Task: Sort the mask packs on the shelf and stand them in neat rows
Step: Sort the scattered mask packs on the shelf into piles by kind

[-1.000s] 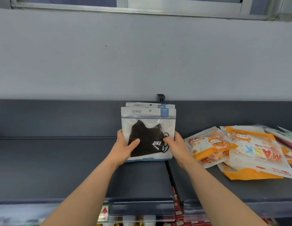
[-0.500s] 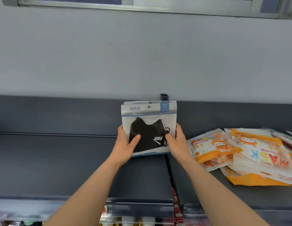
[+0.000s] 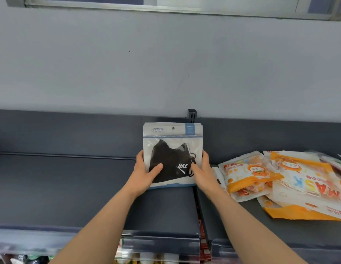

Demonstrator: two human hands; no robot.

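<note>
A clear-and-white mask pack point(image 3: 172, 138) with a black mask inside stands upright against the dark back panel of the shelf point(image 3: 61, 187), with at least one like pack right behind it. My left hand point(image 3: 145, 173) grips its left edge, thumb on the front. My right hand point(image 3: 202, 171) grips its right edge, thumb on the front too. To the right, orange-and-white mask packs point(image 3: 248, 174) lie flat in a loose overlapping pile, the largest point(image 3: 307, 180) printed MASK.
A small black bracket point(image 3: 192, 113) sticks up on the back panel above the packs. A narrow gap point(image 3: 197, 206) splits the shelf into left and right sections. The shelf's front lip point(image 3: 162, 242) is near me, with goods on a lower shelf below. A grey wall rises behind.
Both hands have pushed the black-mask pack back and more upright against the pack behind, so their tops now line up. The pile on the right has not moved.
</note>
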